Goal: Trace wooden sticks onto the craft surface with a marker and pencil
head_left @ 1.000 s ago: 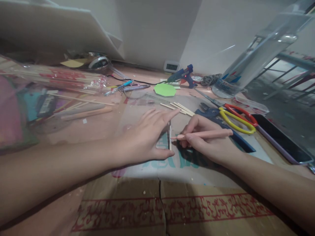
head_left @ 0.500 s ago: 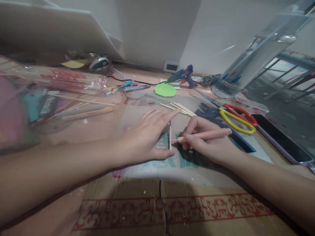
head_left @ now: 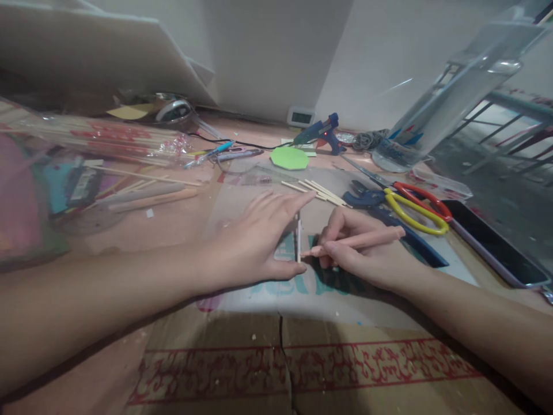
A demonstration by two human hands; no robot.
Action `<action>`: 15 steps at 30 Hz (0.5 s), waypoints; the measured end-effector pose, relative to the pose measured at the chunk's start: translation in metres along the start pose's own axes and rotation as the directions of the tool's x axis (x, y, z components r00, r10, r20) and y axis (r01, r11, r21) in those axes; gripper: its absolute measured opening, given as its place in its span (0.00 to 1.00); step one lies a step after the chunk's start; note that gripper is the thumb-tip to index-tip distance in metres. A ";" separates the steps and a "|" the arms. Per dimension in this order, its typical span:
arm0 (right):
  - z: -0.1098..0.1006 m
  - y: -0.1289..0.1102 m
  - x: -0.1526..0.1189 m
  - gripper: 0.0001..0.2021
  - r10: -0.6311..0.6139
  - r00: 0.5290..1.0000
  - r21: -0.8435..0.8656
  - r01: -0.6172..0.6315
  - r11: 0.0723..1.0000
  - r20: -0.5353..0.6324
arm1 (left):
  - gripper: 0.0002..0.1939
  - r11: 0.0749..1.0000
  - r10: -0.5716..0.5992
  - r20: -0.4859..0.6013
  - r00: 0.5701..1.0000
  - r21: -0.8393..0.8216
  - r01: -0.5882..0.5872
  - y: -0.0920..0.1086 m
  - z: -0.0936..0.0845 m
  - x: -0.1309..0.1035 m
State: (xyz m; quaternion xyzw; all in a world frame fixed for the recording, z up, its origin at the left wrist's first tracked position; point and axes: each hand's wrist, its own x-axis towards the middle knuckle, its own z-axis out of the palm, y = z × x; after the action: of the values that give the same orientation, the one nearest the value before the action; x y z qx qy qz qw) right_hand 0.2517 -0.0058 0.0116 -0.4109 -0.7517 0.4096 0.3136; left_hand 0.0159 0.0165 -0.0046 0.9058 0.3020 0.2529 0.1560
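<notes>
In the head view, the left hand [head_left: 263, 245] lies palm down on a printed sheet [head_left: 242, 300], forefinger and thumb spread wide apart. A short stick [head_left: 299, 239] runs across that opening, the far end by the forefinger and the near end at the thumb tip, so this grip holds it from end to end. The right hand [head_left: 371, 262] has a narrow grip, thumb and fingers closed round a pink pen [head_left: 367, 237]. The pen slants down to the left; its tip is at the right side of the stick, close to the left thumb, and whether it touches the wood I cannot tell. The stick thus lies inside the left grip and just left of the right one.

Beyond the hands, loose sticks [head_left: 326, 195] lie together on the sheet. To their right are blue pliers [head_left: 365, 199], scissors [head_left: 419, 214] with red and yellow handles, and a phone [head_left: 496, 245]. A green octagon [head_left: 289, 158] lies farther back, beside a glue gun [head_left: 317, 132] on the pink counter [head_left: 177, 227].
</notes>
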 end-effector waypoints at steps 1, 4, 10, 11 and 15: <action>0.000 0.000 0.000 0.08 -0.003 1.000 0.007 0.003 1.000 0.004 | 0.51 1.000 -0.001 0.002 1.000 -0.003 0.001 0.000 0.000 0.000; 0.001 -0.002 0.000 0.07 -0.003 1.000 0.040 0.004 0.999 -0.031 | 0.50 1.000 0.009 -0.011 1.000 -0.006 -0.009 -0.001 0.000 0.000; 0.002 -0.004 0.001 0.07 -0.004 1.000 0.003 0.004 1.000 -0.027 | 0.51 1.000 0.020 -0.010 1.000 -0.004 -0.020 -0.001 0.001 0.000; 0.002 -0.004 0.001 0.08 -0.007 1.000 -0.018 0.006 1.000 -0.022 | 0.51 1.000 0.014 -0.006 1.000 -0.001 -0.014 -0.001 0.000 0.000; 0.000 -0.003 0.001 0.08 -0.008 0.999 -0.036 0.009 0.999 0.031 | 0.52 1.000 -0.009 0.009 1.000 -0.002 0.009 0.000 -0.001 0.000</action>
State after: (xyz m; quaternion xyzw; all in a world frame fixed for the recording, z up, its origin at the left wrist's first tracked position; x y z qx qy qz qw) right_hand 0.2499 -0.0065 0.0143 -0.4068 -0.7655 0.4011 0.2961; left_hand 0.0158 0.0168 -0.0039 0.9054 0.3049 0.2487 0.1595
